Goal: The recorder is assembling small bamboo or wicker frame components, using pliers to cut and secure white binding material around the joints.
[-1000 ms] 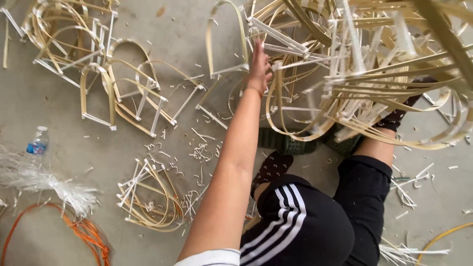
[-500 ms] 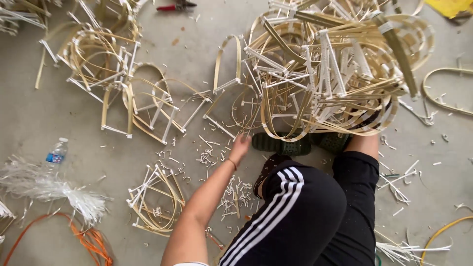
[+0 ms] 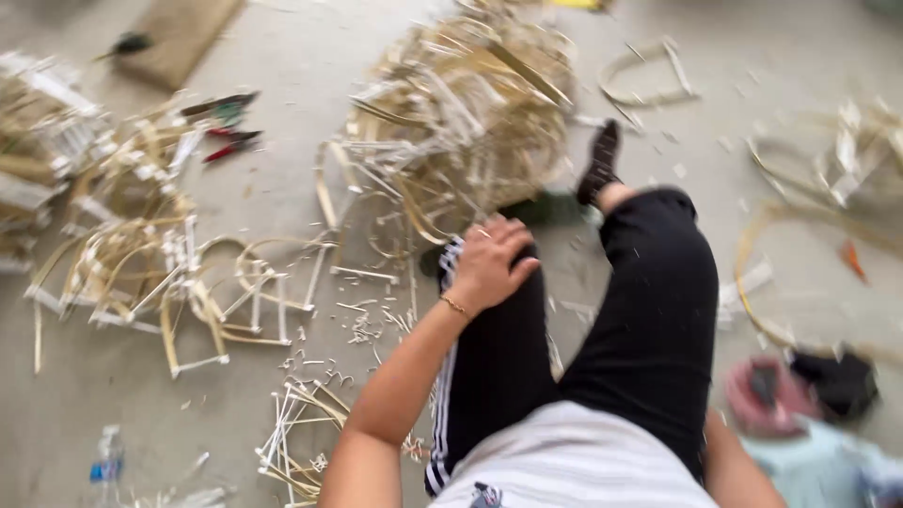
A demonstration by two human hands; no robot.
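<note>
Your left hand (image 3: 491, 265) rests on your knee in the black trousers (image 3: 649, 310), fingers (image 3: 503, 235) spread and loose, grasping nothing. Just beyond your fingertips sits the big tangled pile of bent cane frames (image 3: 461, 122); more frames (image 3: 141, 263) lie well off to their left. Your right hand is out of view.

The person's left hand (image 3: 489, 263) rests palm down on the left knee of the black striped trousers (image 3: 494, 348), fingers spread loosely and curled over the knee, holding nothing. Behind that knee the bare left forearm runs back toward the body, elbow bent outward. Only a bare stretch of the right arm (image 3: 738, 470) shows beside the right thigh; its hand is out of view.
</note>
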